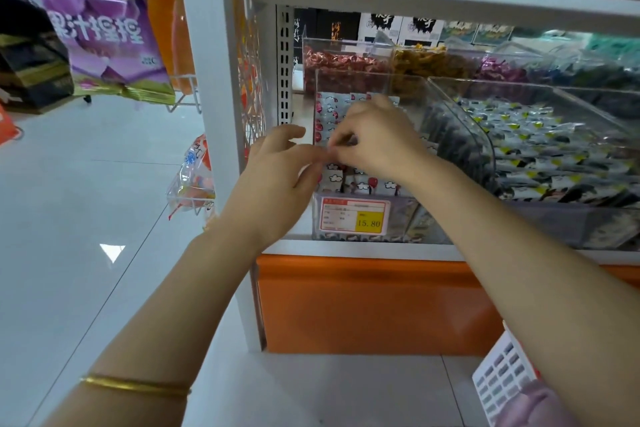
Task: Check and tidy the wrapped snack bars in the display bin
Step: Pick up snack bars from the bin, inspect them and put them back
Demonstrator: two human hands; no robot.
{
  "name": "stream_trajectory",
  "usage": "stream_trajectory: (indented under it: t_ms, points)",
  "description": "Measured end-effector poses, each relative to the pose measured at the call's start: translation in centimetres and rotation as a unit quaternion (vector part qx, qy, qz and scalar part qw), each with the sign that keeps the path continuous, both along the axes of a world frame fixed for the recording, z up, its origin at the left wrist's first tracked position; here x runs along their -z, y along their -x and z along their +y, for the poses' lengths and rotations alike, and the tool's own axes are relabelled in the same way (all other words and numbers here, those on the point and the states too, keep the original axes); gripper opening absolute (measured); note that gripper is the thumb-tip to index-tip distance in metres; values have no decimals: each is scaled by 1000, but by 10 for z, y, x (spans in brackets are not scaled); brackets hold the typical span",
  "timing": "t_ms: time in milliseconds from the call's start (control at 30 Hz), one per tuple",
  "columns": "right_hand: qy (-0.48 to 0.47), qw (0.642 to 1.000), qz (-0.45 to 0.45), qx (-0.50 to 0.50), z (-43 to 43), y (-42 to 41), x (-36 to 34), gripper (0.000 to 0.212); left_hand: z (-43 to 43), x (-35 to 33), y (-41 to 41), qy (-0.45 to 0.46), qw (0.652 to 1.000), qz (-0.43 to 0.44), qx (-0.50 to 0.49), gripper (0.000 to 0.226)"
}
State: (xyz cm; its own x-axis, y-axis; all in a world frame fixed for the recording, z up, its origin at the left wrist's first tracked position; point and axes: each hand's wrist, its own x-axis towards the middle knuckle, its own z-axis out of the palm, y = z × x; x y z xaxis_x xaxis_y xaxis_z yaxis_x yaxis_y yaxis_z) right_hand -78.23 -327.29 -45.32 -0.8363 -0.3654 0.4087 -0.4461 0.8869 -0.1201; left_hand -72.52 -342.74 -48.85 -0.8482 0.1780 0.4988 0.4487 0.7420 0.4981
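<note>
A person is standing at a white metal shop shelf (363, 249), both bare arms reaching to the leftmost clear acrylic display bin (401, 218). The bin is sitting at the shelf's left end with a red-and-yellow price tag (353, 217) on its front wall. It is holding the pale blue-and-white wrapped snack bars (363, 184), printed with clouds and red balloons and packed in rows.

The left hand (277, 180) is hovering at the bin's front left corner, its fingers (287, 132) loosely curled, thumb and forefinger stretching towards the right hand (377, 139). The right hand is arching over the middle of the bin, its fingers (343, 140) bending down towards the bars. The two sets of fingertips are meeting just above the bars, but that spot is showing blurred, so I cannot tell whether either hand is pinching a wrapper or only touching.

A thin gold bangle (135, 385) is sitting on the left forearm. Just beside on the right, a larger clear bin (554, 222) is holding dark, white and yellow packets (540, 152). Behind, further bins are showing red-wrapped sweets (343, 62) and yellow ones (426, 61). A purple snack bag (100, 21) is hanging off to the left above the pale tiled floor (86, 184).
</note>
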Motion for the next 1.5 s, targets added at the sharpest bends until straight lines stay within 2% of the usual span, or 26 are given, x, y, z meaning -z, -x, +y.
stream_trajectory:
  t_ms: [133, 167, 233, 300, 400, 467, 533, 667, 733, 767, 867, 933, 1000, 1133, 1300, 1367, 1433, 1500]
  points:
    - [-46, 999, -4, -3, -6, 4, 4, 11, 1, 3, -2, 51, 999, -1, -8, 27]
    - [-17, 1000, -10, -9, -5, 4, 4, 10, 2, 4, -2, 56, 998, -2, -10, 27]
    - [115, 992, -39, -35, -3, 1, -1, 8, 2, 4, -2, 63, 998, -5, -11, 25]
    - [262, 963, -44, -55, 1, -6, -10, 9, 1, 5, -2, 71, 997, -6, -9, 24]
    - [406, 914, 13, -21, 14, -21, -19, 12, 1, 7, -3, 83, 996, -8, -8, 25]
    - [502, 864, 29, -6, 24, -34, -18, 14, 1, 7, -3, 83, 996, -8, -14, 28]
    - [572, 820, 27, 3, 34, -48, -13, 10, 2, 5, -3, 79, 997, -3, -17, 32]
    - [650, 760, -7, 14, 51, -72, 0, 9, 7, 1, -7, 62, 997, 36, -41, 31]
    - [680, 733, -37, 12, 56, -83, 8, 12, 11, -4, -11, 15, 995, 86, -47, 29]
    - [698, 714, -56, 6, 57, -87, 11, 14, 14, -7, -14, -25, 996, 84, -33, 28]
    - [745, 657, -113, -21, 59, -96, 19, 15, 25, -12, -27, -128, 990, -6, 50, 18]
    - [765, 627, -143, -43, 61, -99, 21, 16, 30, -11, -33, -181, 978, -58, 84, 20]
    - [780, 599, -170, -60, 63, -100, 22, 16, 33, -8, -35, -244, 960, -100, 93, 28]
    - [799, 548, -231, -83, 68, -100, 23, 13, 34, -4, -32, -388, 898, -182, 100, 33]
    - [790, 540, -271, -108, 70, -100, 26, 24, 37, -3, -30, -395, 902, -164, 53, 38]
    - [790, 540, -267, -112, 71, -100, 26, 21, 35, -4, -30, -427, 882, -191, 50, 41]
    - [789, 545, -261, -113, 72, -100, 28, 17, 34, -6, -30, -469, 848, -238, 70, 45]
    - [763, 591, -245, -96, 73, -99, 31, 14, 33, -7, -31, -497, 819, -267, 99, 51]
